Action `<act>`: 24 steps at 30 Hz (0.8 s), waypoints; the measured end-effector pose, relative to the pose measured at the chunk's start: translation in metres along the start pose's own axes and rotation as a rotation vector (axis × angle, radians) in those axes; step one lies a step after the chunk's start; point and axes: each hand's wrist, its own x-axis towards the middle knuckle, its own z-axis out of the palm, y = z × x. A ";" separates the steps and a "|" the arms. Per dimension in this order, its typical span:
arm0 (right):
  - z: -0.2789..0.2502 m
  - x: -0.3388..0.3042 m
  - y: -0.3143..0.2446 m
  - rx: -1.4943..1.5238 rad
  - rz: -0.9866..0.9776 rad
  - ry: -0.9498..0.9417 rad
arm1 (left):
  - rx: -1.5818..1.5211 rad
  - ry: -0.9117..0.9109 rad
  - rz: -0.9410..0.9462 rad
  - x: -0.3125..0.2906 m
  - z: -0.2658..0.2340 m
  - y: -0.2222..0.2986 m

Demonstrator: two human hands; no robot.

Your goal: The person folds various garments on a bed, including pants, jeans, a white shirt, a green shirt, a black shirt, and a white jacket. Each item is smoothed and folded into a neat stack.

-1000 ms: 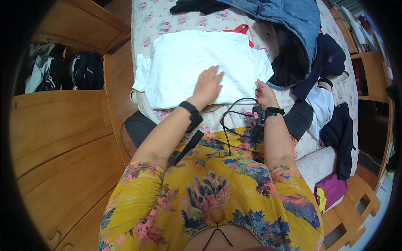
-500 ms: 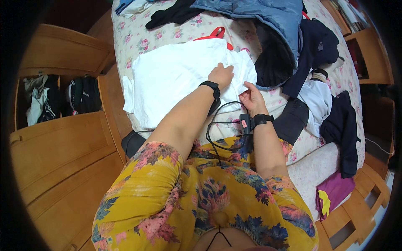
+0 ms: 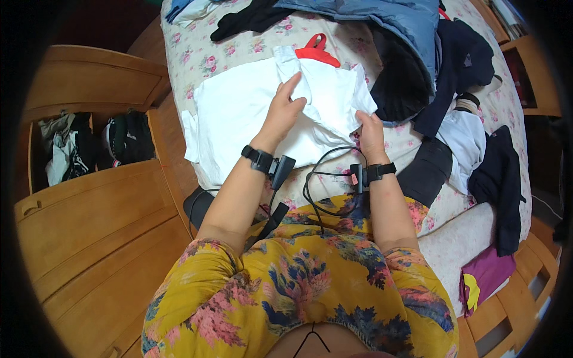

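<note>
White garment [image 3: 250,113] spread on the floral bed [image 3: 197,53]. The left hand [image 3: 285,113] presses flat, fingers together, pinning the cloth; the right hand [image 3: 370,128] has its fingers clamped on a folded edge, lifting it for folding. A red hanger [image 3: 316,51] lies beyond the fingers; a purple package [image 3: 483,277] sits well to their right.

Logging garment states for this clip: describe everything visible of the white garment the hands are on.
The white garment is plain, soft-looking cloth, spread mostly flat on the floral bedspread, its left edge hanging over the bed's side. Its right part is folded over and rumpled. A red hanger lies at its top edge. The left hand rests on the fold; the right hand grips its right edge. Dark clothes border it to the right.
</note>
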 end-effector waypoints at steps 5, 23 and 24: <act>0.039 -0.002 0.009 -1.223 -0.878 -0.551 | 0.147 -0.041 0.145 -0.035 -0.021 0.018; 0.064 0.010 -0.004 -0.604 0.031 -0.807 | 0.302 -0.016 0.185 -0.085 -0.022 0.080; 0.062 0.025 -0.012 -0.624 0.001 -0.702 | 0.280 -0.010 0.174 -0.083 -0.021 0.081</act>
